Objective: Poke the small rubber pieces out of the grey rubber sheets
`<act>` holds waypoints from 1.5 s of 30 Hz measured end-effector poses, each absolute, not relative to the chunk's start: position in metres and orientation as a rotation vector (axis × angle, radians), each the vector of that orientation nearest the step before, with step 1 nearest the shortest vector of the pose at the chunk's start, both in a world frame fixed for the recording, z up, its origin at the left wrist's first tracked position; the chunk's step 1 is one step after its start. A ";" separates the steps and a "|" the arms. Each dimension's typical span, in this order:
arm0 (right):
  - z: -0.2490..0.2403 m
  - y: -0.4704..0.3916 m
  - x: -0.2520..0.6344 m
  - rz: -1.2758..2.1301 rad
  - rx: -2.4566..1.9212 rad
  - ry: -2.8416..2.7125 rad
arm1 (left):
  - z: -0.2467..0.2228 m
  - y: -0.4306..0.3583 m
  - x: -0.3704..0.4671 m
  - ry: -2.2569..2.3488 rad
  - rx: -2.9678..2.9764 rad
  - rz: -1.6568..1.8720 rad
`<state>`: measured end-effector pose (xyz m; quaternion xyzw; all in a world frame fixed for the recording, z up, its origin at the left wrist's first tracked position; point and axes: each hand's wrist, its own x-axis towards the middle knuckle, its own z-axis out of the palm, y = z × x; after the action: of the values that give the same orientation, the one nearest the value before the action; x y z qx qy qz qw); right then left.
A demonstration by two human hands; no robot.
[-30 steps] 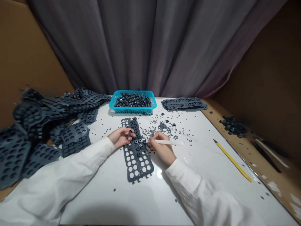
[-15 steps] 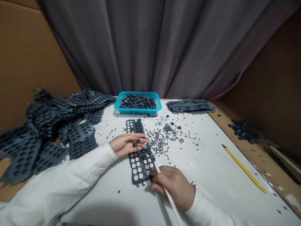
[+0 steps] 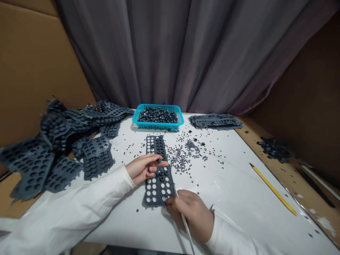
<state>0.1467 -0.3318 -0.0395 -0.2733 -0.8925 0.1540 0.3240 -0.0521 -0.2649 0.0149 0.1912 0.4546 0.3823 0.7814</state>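
A dark grey rubber sheet with rows of round holes lies lengthwise on the white table. Some holes at its far end and middle still carry dark ring-shaped rubber pieces. Over the sheet's middle, my left hand pinches a small dark rubber piece between thumb and forefinger, other fingers curled. My right hand is closed around a thin white stick. Its fingertips meet the sheet's near right corner, where a small dark bit shows; whether they grip it I cannot tell.
A blue basket full of dark rubber pieces stands behind. Perforated rubber sheets are heaped at left; a stack lies back right. Small dark discs are scattered centrally. A yellow pencil-like tool and a dark pile lie right.
My left hand's fingers have curled in from a spread pose, with the small piece now at the fingertips. My right hand has shifted slightly left along the sheet's near corner. The view moved slightly.
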 end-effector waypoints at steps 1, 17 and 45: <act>-0.038 -0.333 0.147 0.439 -0.707 -2.349 | 0.016 -0.266 -0.052 0.984 0.419 0.820; 0.001 -0.296 0.118 0.870 -1.001 -1.557 | 0.021 -0.284 -0.032 0.970 0.692 0.796; 0.026 -0.137 0.423 0.007 -1.895 -0.887 | 0.016 -0.134 -0.071 1.040 2.409 0.847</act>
<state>0.4233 -0.1367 0.0262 -0.7838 -0.3668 0.0031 0.5011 -0.0706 -0.1342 0.0163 0.8576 0.3702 0.3016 0.1912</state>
